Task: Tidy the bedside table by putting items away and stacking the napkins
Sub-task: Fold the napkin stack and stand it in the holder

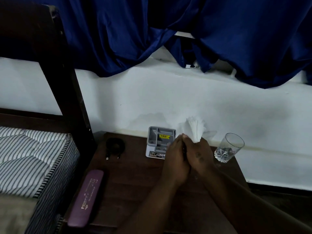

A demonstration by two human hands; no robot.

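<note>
Soft white napkin point(195, 129) bunched over a dark wooden table point(135, 183).
The left hand point(175, 159) and right hand point(200, 156), pressed together, grip its crumpled base; a faceted clear glass point(228, 149) stands to the right.

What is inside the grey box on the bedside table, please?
The grey box shows open compartments and a yellow label. No contents are clear; the left hand covers its front right corner.
</note>
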